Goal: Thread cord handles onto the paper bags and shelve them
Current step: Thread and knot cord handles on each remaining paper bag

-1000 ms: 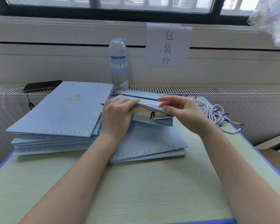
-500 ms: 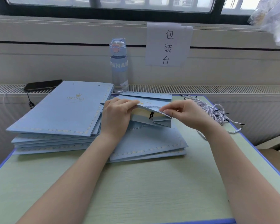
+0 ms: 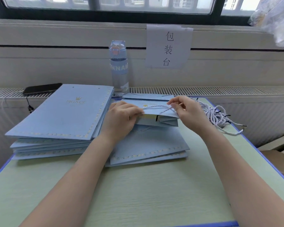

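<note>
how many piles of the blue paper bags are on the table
2. A tall stack of flat light-blue paper bags lies at the table's left. A lower pile lies centre, under both hands, its top bag being threaded with cord. The number of bags within each pile cannot be told.

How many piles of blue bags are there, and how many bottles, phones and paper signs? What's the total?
Bag piles: 2, left and middle
Bottles: 1
Phones: 1
Signs: 1
Total: 5
</note>
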### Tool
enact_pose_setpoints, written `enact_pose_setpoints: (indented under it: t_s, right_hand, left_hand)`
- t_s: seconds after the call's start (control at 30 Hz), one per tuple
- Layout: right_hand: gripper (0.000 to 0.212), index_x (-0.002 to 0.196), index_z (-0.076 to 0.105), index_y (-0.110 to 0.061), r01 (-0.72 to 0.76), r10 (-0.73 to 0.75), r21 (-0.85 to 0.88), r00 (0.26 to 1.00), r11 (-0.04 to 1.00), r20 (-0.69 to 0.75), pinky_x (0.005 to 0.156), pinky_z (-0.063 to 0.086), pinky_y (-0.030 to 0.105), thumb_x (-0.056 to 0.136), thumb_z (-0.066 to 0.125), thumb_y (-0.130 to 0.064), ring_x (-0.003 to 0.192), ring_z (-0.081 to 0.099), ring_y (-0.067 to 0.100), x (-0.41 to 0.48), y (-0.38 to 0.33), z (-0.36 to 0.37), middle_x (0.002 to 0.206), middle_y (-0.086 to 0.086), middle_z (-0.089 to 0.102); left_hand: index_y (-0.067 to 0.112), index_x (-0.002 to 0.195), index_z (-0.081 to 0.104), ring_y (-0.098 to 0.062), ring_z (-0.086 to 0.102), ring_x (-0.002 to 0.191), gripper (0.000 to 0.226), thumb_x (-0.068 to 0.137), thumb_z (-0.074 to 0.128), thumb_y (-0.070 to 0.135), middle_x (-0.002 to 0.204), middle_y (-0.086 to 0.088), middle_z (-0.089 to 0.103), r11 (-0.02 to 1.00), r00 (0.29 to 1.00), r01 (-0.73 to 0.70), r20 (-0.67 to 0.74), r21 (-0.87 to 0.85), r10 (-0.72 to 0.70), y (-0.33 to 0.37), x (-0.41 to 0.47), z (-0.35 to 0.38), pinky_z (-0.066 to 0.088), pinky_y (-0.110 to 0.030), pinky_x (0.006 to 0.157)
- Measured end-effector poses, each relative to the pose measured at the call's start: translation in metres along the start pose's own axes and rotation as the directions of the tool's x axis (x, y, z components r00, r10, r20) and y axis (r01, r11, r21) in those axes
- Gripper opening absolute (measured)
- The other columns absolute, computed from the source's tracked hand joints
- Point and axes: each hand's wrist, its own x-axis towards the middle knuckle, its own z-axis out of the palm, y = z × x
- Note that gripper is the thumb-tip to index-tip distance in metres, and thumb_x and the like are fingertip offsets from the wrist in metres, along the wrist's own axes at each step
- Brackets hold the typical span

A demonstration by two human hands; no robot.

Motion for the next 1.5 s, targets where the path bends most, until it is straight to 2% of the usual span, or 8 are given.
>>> enact_pose_setpoints:
  t_s: [0.3,0.47,0.57,0.77,0.93,1.1,1.27,1.5]
  right_hand:
    - [0.041,0.136,0.045,-0.016,-0.237,0.311,-0.308,0.925,0.922,0.219,0.096,0.036,0.031,0.098,0.047,-0.031,0.122,0.047,0.023,0.001,0.017,0.005,0.134,0.006,0.051]
    - [0.038,0.126,0.055,-0.021,-0.356,0.367,-0.092,0.913,0.930,0.179,0.079,0.040,0.027,0.089,0.061,-0.017,0.091,0.051,0.016,0.002,0.025,0.015,0.101,0.002,0.054]
    - [0.027,0.115,0.062,-0.017,-0.420,0.401,0.149,0.905,0.895,0.142,0.078,0.047,0.033,0.089,0.059,-0.011,0.076,0.054,0.016,0.006,0.028,0.005,0.080,0.001,0.058]
    - [0.037,0.096,0.067,-0.029,-0.142,0.171,0.401,0.985,0.905,-0.037,0.076,0.046,0.021,0.088,0.040,-0.004,0.089,0.051,0.007,0.006,0.010,-0.005,0.115,0.002,0.052]
    - [0.048,0.109,0.062,-0.037,0.303,-0.305,0.045,0.952,0.952,0.026,0.097,0.039,0.017,0.077,0.059,-0.002,0.120,0.049,0.007,0.001,0.013,0.001,0.124,-0.011,0.054]
    - [0.036,0.096,0.068,-0.028,0.268,-0.256,0.105,0.960,0.958,-0.116,0.085,0.045,0.016,0.080,0.068,0.004,0.094,0.063,0.002,0.002,0.019,0.007,0.098,-0.011,0.070]
    - [0.025,0.092,0.069,-0.023,0.172,-0.076,0.371,0.963,0.912,-0.258,0.078,0.043,0.009,0.085,0.065,0.000,0.084,0.062,-0.006,0.003,0.009,-0.004,0.083,-0.025,0.070]
    - [0.016,0.073,0.062,-0.026,0.237,0.034,0.518,0.887,0.822,-0.460,0.067,0.042,0.019,0.084,0.067,-0.016,0.066,0.052,0.002,0.001,-0.009,-0.012,0.063,-0.020,0.062]
  left_hand:
    - [0.035,0.135,0.050,-0.013,0.029,0.135,0.065,0.077,0.064,0.059,0.146,0.012,0.040,0.992,0.866,0.080,0.487,0.095,-0.116,-0.002,-0.007,0.005,0.020,-0.029,0.108]
    - [0.035,0.137,0.048,-0.017,0.027,0.138,0.054,0.087,0.055,0.053,0.148,0.012,0.038,0.984,0.807,0.080,0.570,0.160,-0.158,-0.002,-0.005,0.009,0.023,-0.035,0.110]
    - [0.021,0.113,0.069,-0.030,0.053,0.122,0.051,0.095,0.035,0.054,0.134,-0.003,0.057,0.974,0.923,-0.121,0.384,0.192,0.039,-0.001,-0.004,0.011,0.042,-0.047,0.097]
    - [0.012,0.090,0.074,-0.021,0.068,0.083,0.037,0.098,0.046,0.034,0.092,0.002,0.074,0.966,0.975,-0.141,-0.142,0.216,0.174,0.004,0.002,0.005,0.051,-0.033,0.078]
    - [0.013,0.087,0.074,-0.020,0.069,0.077,0.034,0.097,0.048,0.033,0.083,0.002,0.074,0.972,0.967,-0.074,-0.223,0.225,0.125,0.004,0.000,0.003,0.052,-0.033,0.076]
    - [0.015,0.106,0.067,-0.025,0.061,0.105,0.028,0.095,0.055,0.037,0.112,-0.004,0.068,0.958,0.927,-0.144,-0.304,0.247,0.218,0.002,0.002,0.008,0.037,-0.041,0.104]
    - [0.015,0.142,0.024,-0.015,0.018,0.142,0.069,0.089,0.062,0.036,0.151,-0.007,0.021,0.996,0.890,0.081,-0.447,-0.030,-0.086,0.009,0.006,-0.001,0.017,-0.036,0.118]
    - [0.025,0.142,0.022,0.000,0.040,0.121,0.059,0.089,0.047,0.037,0.132,0.024,0.035,0.819,0.854,0.331,-0.220,-0.468,-0.472,0.014,0.008,-0.004,0.028,-0.006,0.098]
